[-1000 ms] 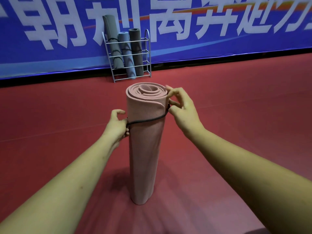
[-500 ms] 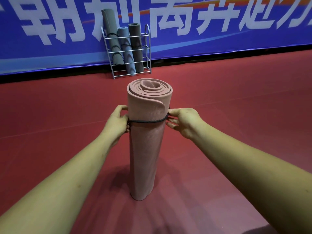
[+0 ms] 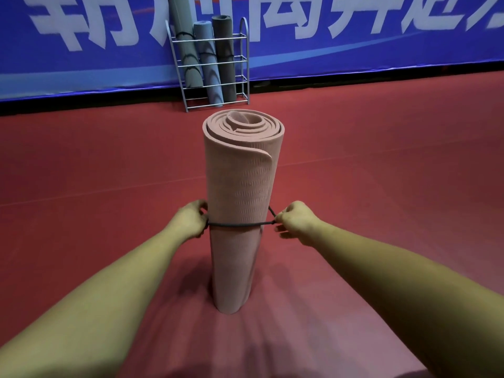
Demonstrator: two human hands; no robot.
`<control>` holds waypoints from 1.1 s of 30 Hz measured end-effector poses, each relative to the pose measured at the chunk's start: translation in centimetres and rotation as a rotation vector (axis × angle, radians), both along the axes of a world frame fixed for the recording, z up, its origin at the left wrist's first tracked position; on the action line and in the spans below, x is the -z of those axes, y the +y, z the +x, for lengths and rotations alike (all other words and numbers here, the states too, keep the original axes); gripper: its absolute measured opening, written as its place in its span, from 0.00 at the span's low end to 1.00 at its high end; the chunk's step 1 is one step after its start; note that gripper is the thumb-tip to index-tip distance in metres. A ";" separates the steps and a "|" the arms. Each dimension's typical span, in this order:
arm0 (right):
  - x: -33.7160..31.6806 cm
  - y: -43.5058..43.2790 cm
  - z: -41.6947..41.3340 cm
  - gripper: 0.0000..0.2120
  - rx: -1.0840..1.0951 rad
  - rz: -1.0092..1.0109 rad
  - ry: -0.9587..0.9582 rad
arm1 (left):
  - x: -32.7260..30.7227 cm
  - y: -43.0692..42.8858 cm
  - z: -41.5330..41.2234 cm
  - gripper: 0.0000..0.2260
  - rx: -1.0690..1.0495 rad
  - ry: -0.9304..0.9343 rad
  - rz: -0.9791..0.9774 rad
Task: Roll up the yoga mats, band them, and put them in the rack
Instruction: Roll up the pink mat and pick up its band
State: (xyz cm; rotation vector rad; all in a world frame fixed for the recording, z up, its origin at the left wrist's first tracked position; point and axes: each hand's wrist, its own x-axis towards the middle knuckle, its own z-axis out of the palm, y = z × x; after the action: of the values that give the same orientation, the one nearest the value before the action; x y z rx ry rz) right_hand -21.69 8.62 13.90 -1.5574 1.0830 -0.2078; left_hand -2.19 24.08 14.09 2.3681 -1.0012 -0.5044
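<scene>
Band being seated on an upright pink mat point(image 3: 241, 203), held between the hands.

The mat is stood on end on the red floor point(image 3: 381, 165), directly between the two hands. The black band point(image 3: 236, 225) is looped around it at roughly mid-height; it is pinched closed by the left hand point(image 3: 191, 221) at the left side and pulled outward in the closed fingers of the right hand point(image 3: 296, 221). For a good result, the band is best kept level and snug over the loose outer flap, then released evenly so the roll is not tipped. Counted: one pink mat, one band on it, two hands. Beyond the hands, one wire rack point(image 3: 215, 62) is seen, with three rolled mats point(image 3: 208, 61) stood inside.
</scene>
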 end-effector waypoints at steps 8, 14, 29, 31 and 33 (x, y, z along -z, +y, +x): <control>1.8 0.8 0.9 0.09 -0.036 -0.058 0.063 | 1.9 1.2 0.7 0.14 -0.009 0.122 0.025; 0.1 0.2 0.5 0.32 -0.168 0.094 -0.207 | -1.3 2.0 0.8 0.38 0.167 0.564 -0.009; 0.5 -5.4 4.5 0.41 -0.349 -0.100 -0.312 | -0.5 -6.3 2.1 0.39 0.117 0.540 -0.381; 0.4 -7.5 6.2 0.35 -0.329 -0.113 -0.322 | -0.4 -8.6 4.0 0.41 0.118 0.536 -0.387; -0.3 -9.3 7.6 0.34 -0.301 -0.109 -0.314 | -0.8 -10.5 5.5 0.40 0.111 0.571 -0.382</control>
State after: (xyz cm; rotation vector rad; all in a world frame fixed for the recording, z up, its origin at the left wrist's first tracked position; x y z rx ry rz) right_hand -14.06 -0.72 14.19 -1.6967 0.5931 -0.2974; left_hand 3.36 13.63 14.92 1.6950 -0.8650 -0.8807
